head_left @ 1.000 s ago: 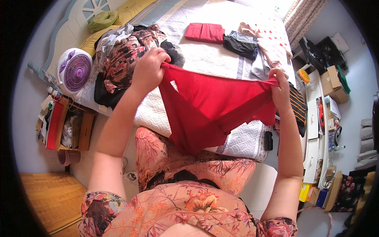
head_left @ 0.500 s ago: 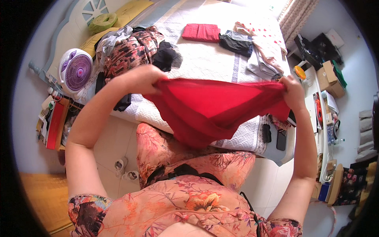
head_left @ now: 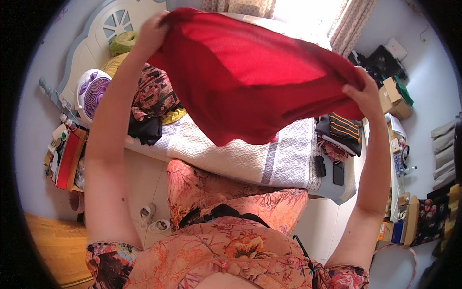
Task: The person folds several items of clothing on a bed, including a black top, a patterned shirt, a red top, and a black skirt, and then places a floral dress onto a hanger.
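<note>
Bed (head_left: 221, 166), red cloth (head_left: 260, 72) lengthwise upper L–lower R, ends in R fingers (head_left: 355, 92) & prob. L fingers (head_left: 160, 22)

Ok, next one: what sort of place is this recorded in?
Most likely a bedroom in a home: there is a bed with a white quilted cover, a pale headboard with a blue-grey edge, and patterned curtains beside a bright window.

Red cloth (head_left: 260, 72); white-and-grey quilt (head_left: 226, 154); black, orange-striped garment (head_left: 344, 129); curtain (head_left: 353, 21) beige, apparently spotted.
</note>
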`<action>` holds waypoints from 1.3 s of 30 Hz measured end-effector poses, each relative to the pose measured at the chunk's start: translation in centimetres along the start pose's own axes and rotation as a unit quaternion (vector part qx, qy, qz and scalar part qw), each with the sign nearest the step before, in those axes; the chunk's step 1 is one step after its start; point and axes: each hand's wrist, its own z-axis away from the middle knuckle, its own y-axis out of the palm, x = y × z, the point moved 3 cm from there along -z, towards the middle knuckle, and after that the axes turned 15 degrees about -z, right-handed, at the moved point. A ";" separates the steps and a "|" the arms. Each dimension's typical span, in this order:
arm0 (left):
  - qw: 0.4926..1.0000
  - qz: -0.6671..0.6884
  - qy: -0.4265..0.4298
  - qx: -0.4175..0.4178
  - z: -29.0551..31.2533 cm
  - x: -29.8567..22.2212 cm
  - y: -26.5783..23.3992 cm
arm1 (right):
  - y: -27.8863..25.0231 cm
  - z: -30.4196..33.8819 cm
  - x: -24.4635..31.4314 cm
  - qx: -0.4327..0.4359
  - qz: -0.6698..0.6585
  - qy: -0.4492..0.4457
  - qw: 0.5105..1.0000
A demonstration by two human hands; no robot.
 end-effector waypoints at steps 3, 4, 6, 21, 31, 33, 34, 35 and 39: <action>0.989 -0.095 0.039 0.105 -2.2 0.4 -1.6 | -0.5 -0.7 1.2 0.098 0.207 0.070 0.971; 0.990 -0.099 0.043 0.096 -3.1 0.5 -2.8 | -1.0 -1.0 1.8 0.092 0.208 0.062 0.972; 0.986 0.047 -0.087 0.134 -3.7 0.4 -4.2 | -2.2 -1.0 1.9 0.034 0.199 0.015 0.979; 0.956 0.020 -0.038 0.291 -1.1 2.2 -5.1 | -3.5 -2.0 3.1 0.005 0.063 0.004 0.998; 0.974 -0.039 -0.196 0.111 -5.7 8.0 8.1 | -1.4 -12.2 -8.5 -0.151 0.345 0.020 0.926; 0.980 0.029 -0.193 0.024 -8.5 5.0 5.8 | -3.2 -12.8 -5.5 -0.217 0.314 -0.027 0.924; 0.984 0.005 -0.161 -0.074 -9.2 4.0 4.0 | -4.0 -12.7 -3.4 -0.246 0.262 -0.068 0.931; 0.987 0.044 -0.124 -0.097 -9.5 2.7 2.1 | -4.8 -12.3 -2.0 -0.257 0.269 -0.115 0.921; 0.983 0.101 -0.115 -0.104 -5.2 3.1 -1.8 | -3.5 -8.0 0.4 -0.256 0.272 -0.178 0.910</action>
